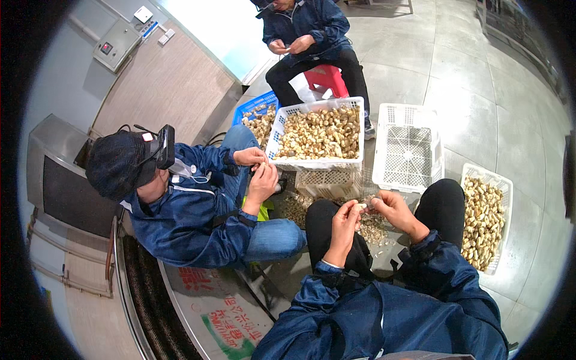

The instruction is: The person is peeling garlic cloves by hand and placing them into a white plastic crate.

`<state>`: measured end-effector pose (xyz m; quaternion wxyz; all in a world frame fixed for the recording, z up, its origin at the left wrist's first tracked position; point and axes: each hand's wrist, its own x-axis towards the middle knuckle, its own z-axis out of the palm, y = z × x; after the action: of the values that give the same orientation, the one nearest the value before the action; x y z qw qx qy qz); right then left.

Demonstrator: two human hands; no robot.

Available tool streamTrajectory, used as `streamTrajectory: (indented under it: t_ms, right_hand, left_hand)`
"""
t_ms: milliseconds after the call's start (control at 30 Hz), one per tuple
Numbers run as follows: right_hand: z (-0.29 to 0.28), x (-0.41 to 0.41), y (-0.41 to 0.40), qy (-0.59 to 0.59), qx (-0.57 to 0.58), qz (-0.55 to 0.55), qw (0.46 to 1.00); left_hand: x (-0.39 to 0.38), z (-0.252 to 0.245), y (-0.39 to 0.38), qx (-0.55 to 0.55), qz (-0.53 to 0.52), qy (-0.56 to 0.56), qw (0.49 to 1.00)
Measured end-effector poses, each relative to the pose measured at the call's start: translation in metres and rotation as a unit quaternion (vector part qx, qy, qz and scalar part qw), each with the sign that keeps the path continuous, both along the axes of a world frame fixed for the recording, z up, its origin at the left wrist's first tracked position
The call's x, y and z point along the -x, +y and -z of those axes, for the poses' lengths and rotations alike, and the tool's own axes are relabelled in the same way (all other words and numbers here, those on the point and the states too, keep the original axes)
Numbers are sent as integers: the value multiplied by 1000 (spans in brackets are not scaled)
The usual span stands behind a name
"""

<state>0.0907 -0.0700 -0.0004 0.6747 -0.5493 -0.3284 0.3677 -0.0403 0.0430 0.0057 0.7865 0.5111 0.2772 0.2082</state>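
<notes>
Between the thumb and fingers of my left hand is a small pale mushroom piece. My right hand comes close from the other side, its thumb and fingertips drawn together beside the piece. A small greyish thing shows at those fingertips, too blurred to name or to tell if it is held. Both hands are over my knees, above a litter of pale trimmings on the floor. Just ahead, a white plastic crate heaped with small yellowish-brown mushrooms rests on another crate.
An unfilled white crate stands ahead right. Another white crate with mushrooms is by my right knee; a blue crate is behind. One co-worker sits at left, another opposite on a red stool. A printed sack lies left.
</notes>
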Motion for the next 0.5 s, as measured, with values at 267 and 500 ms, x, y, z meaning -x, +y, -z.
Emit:
streamTrajectory:
  t_ms: [267, 500]
  right_hand:
    - [5, 0, 0, -43, 22, 26, 999]
    - [-18, 6, -2, -21, 4, 19, 1000]
  left_hand:
    - [-1, 10, -1, -204, -21, 43, 978]
    - [1, 7, -1, -137, -30, 39, 989]
